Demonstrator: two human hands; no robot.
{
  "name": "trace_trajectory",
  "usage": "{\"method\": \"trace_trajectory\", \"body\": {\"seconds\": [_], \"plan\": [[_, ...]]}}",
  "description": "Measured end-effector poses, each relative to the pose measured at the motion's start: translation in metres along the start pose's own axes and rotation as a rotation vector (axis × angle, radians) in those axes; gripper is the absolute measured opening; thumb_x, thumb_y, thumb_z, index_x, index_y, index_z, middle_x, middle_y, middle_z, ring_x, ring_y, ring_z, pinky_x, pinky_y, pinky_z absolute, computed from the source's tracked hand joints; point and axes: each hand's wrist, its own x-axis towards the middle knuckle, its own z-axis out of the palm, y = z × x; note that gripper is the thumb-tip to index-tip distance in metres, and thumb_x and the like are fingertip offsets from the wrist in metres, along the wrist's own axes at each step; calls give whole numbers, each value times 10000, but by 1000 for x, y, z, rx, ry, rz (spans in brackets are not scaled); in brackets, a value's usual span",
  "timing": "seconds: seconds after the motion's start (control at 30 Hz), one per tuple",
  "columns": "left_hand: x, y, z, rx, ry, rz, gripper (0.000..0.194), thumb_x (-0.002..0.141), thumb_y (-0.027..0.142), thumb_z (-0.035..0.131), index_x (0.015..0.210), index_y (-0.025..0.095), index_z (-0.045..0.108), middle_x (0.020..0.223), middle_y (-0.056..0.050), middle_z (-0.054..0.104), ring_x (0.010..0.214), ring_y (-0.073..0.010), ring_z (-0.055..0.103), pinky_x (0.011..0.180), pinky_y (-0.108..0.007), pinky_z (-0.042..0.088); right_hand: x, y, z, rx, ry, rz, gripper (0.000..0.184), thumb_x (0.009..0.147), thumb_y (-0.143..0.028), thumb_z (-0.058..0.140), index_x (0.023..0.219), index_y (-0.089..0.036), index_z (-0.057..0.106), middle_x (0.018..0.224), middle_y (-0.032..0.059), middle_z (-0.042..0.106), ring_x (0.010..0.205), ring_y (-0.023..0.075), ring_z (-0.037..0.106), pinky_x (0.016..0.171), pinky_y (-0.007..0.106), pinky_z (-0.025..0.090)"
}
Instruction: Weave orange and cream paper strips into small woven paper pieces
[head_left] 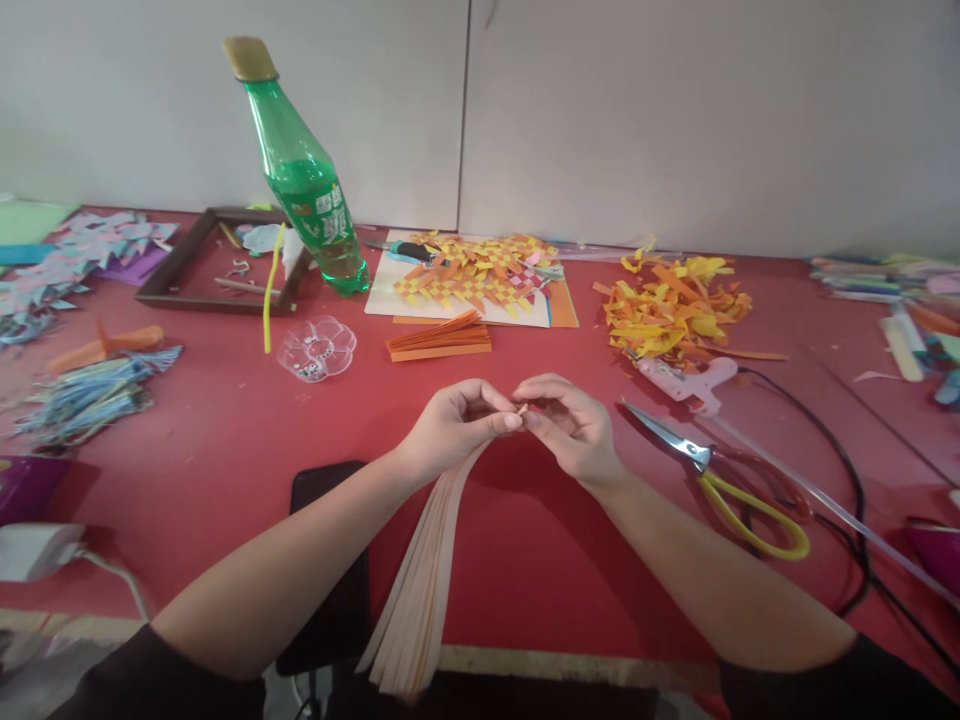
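Strips (427, 570) hang from my fingertips, loose ends reaching past the near edge of the table (540, 570), probably so they don't bunch up. Left hand (465, 425) pinches their top end; right hand (577, 430) pinches at the same tip, seemingly to steady it. Phone (330, 610) lies under my left forearm. Scissors (699, 456) sit right, handles toward me, likely for easy grabbing. Glue gun (690, 383) rests just past them; orange fringe (442, 345) lies ahead, bottle (315, 200) farther left.

Translucent green plastic bottle (304, 180), shiny metal scissor blades (667, 435), brown wooden frame (169, 265), smooth red tabletop (540, 560), matt paper strips (420, 580)
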Motion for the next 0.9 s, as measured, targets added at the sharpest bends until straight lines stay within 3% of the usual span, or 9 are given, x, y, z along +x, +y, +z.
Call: {"method": "trace_trajectory", "body": {"seconds": [0.37,0.53,0.7,0.8,0.9], "plan": [[1,-3,-2,33,-4,8,337,702,366,806,764,139,564,756,-1,643,746,-112,652,799,-290,527,-2,5,-3,-103,-14,17,81,869,-253,644,920,-270,705,995,59,634,941,189,631,835,354,565],[2,-10,-5,168,-9,12,415,784,532,671,910,183,485,731,47,536,588,-81,585,620,-260,533,0,4,0,-237,8,28,67,876,-279,634,884,-252,694,947,59,646,884,193,637,826,373,552],[-1,-15,-6,462,-75,-44,323,904,512,507,884,192,470,723,22,561,485,-52,475,465,-187,400,1,5,3,-213,65,38,82,861,-308,647,839,-235,677,905,56,654,845,190,637,781,359,553],[-2,-13,-3,462,-102,-102,348,909,530,480,809,196,474,646,39,495,464,-56,423,442,-181,379,2,4,6,-140,90,107,100,837,-326,672,828,-227,666,898,51,662,713,163,631,675,338,555],[-3,-10,-1,383,-95,-156,367,894,557,489,861,192,517,636,45,448,469,-60,390,431,-174,377,6,-1,6,-126,106,161,116,830,-329,675,822,-216,657,864,44,683,649,146,624,638,324,547]]}}
